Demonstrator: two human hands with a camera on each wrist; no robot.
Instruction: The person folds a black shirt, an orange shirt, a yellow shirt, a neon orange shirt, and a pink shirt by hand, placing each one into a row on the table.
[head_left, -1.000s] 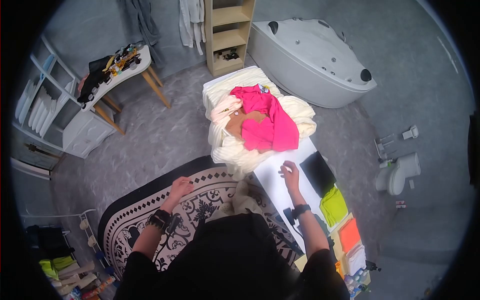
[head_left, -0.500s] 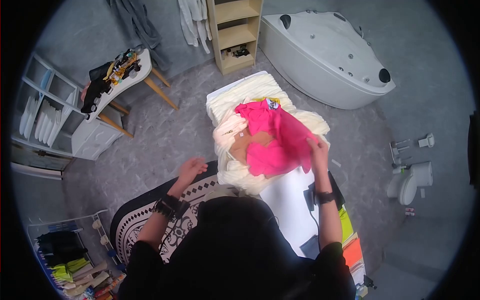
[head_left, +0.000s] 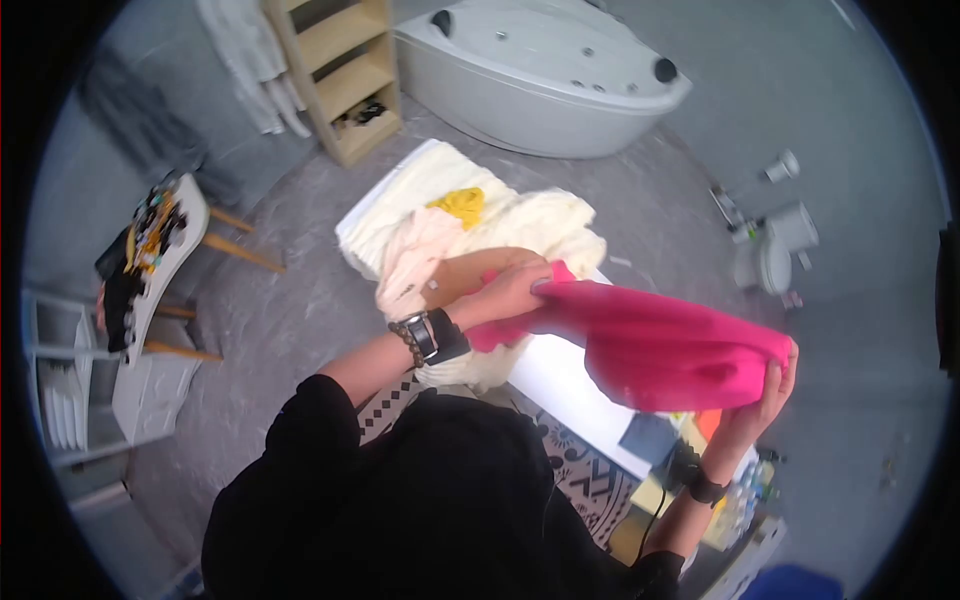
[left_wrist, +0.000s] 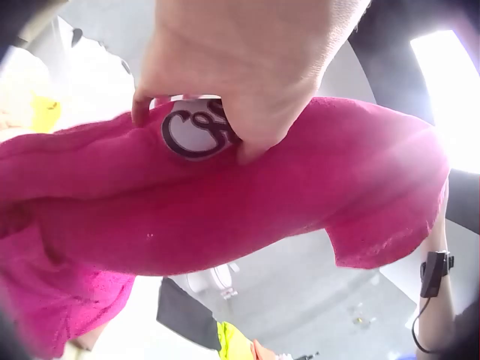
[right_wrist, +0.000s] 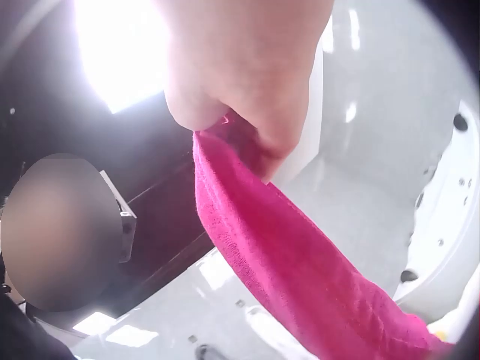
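Note:
A pink cloth (head_left: 680,345) is stretched in the air between both hands in the head view. My left hand (head_left: 510,292) pinches it at its left part, above the pile; in the left wrist view, the left hand (left_wrist: 240,67) grips the top edge beside a white patch with dark lettering (left_wrist: 196,133). The right hand (head_left: 772,385) holds the far right end. In the right wrist view, the right hand (right_wrist: 240,82) pinches a gathered corner, and the cloth (right_wrist: 285,247) slopes down from it. Part of the pink cloth hangs over the brown cloth.
Cream fabric (head_left: 545,225), a pale pink garment (head_left: 410,255) and a yellow cloth (head_left: 461,206) lie on the white table (head_left: 560,385). Beyond stand a wooden shelf (head_left: 345,85) and a bathtub (head_left: 540,100). At left is a cluttered side table (head_left: 165,280).
The pink cloth has been lifted off the pile and spread rightward by the right hand. The left hand has moved from the side onto the cloth and holds it. The yellow cloth is uncovered.

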